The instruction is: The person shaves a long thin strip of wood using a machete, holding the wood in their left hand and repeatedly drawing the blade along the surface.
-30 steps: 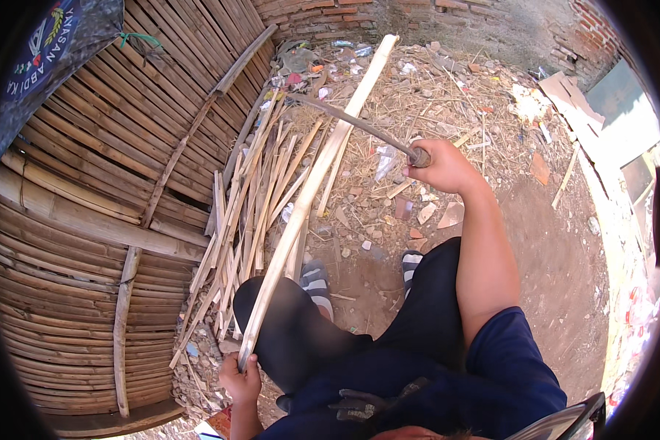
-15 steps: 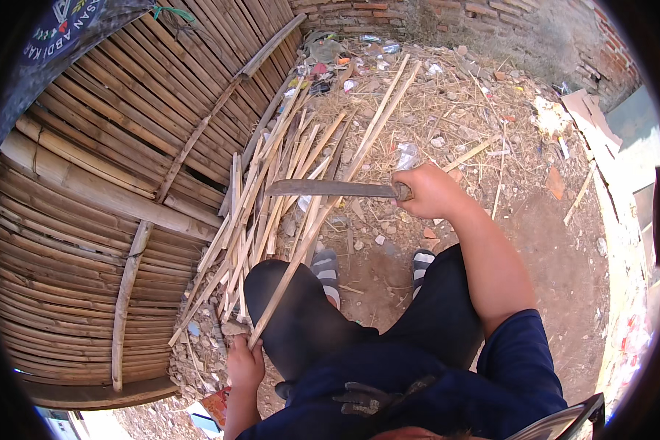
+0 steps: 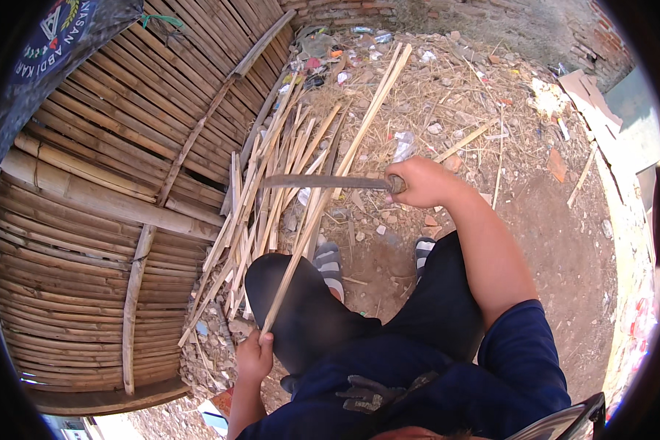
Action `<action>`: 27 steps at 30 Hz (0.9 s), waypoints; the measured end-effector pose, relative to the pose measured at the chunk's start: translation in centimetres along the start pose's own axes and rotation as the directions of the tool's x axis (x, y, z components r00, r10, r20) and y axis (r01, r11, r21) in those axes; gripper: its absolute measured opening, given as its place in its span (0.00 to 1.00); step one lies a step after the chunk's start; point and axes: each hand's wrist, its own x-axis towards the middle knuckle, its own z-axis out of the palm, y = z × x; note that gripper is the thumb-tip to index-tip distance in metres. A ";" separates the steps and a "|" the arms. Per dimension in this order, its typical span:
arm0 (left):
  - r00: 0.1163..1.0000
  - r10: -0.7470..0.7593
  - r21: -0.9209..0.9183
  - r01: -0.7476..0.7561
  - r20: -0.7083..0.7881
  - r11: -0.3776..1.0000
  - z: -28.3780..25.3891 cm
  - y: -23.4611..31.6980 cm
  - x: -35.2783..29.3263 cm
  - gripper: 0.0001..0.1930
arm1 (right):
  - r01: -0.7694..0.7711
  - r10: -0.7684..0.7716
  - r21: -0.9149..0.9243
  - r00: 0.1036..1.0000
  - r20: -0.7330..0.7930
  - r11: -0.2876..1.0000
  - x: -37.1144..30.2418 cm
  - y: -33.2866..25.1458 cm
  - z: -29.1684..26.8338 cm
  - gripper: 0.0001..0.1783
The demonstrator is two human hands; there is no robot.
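Note:
In my right hand (image 3: 416, 181) is the handle of a machete (image 3: 323, 180), my fingers closed round it. Its long dark blade points left and lies across a pale bamboo strip (image 3: 295, 258); I cannot tell whether the two touch. That strip is split lengthwise toward its far end, where two tips stand apart. My left hand (image 3: 254, 355) grips the strip's near end beside my left knee, and the strip slants over that knee, away from me. Left of the blade lies a loose pile of bamboo strips (image 3: 260, 198), on the ground along the wall.
A bamboo slat wall (image 3: 73, 242) rises close on the left. Brick walling (image 3: 484, 18) closes the far side. Rubble, straw and litter cover the ground (image 3: 455, 95) ahead. Flat boards (image 3: 601, 110) lean at the far right. My striped socks (image 3: 328, 265) show between my knees.
My right hand and the machete have shifted slightly left and away from me. The strip's far tips have moved slightly left and away, while my left hand has moved a little right.

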 end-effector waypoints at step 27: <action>1.000 -0.005 -0.198 0.008 0.016 0.980 0.9 -1.3 0.5 0.29 | -0.061 0.064 0.102 0.998 -0.027 0.993 -0.3 -0.7 -2.0 0.25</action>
